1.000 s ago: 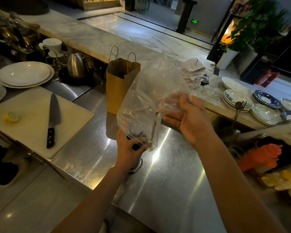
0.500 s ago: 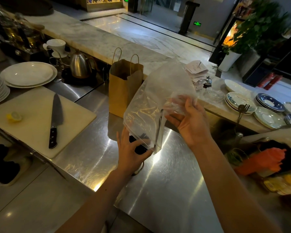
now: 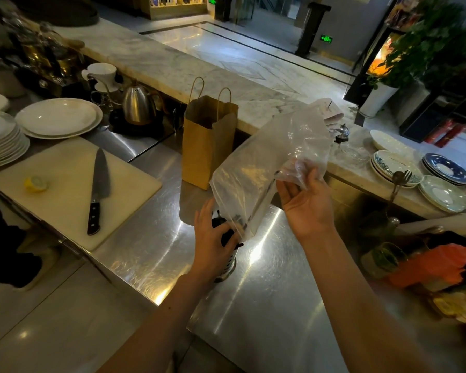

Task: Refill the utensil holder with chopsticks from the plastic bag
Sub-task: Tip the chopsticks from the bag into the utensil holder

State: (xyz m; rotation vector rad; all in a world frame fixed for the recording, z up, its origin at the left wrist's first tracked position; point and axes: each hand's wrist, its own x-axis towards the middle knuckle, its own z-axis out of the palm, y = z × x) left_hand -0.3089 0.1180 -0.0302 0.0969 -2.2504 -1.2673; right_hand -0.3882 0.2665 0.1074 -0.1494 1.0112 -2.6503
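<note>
1. The right hand [image 3: 308, 204] is raised above the steel desk [image 3: 151, 249], palm turned toward the camera, fingers pinching a bunched upper part of the clear plastic bag [image 3: 269, 168].
2. The plastic bag hangs tilted from that hand, its lower end down and to the left, directly over the utensil holder [image 3: 228, 261].
3. A thin dark line runs through the bag just left of the right hand; whether it is a chopstick cannot be told.
4. The left hand [image 3: 213, 239] is below and left of the right hand, fingers curled loosely around the top of the utensil holder and touching the bag's lower end.
5. The utensil holder stands upright on the desk, mostly hidden by the left hand; dark contents show at its mouth, too unclear to identify.
6. Beyond the left hand, a brown paper bag [image 3: 209, 141] stands upright on the desk, with no print visible on it.
7. Far left of the left hand, a cutting board [image 3: 65, 184] carries a black-handled knife [image 3: 98, 191] and a lemon piece [image 3: 36, 183].
8. Readable writing: none on the task items. A green illuminated sign [image 3: 326, 38] shows in the background, its characters too small to read.
</note>
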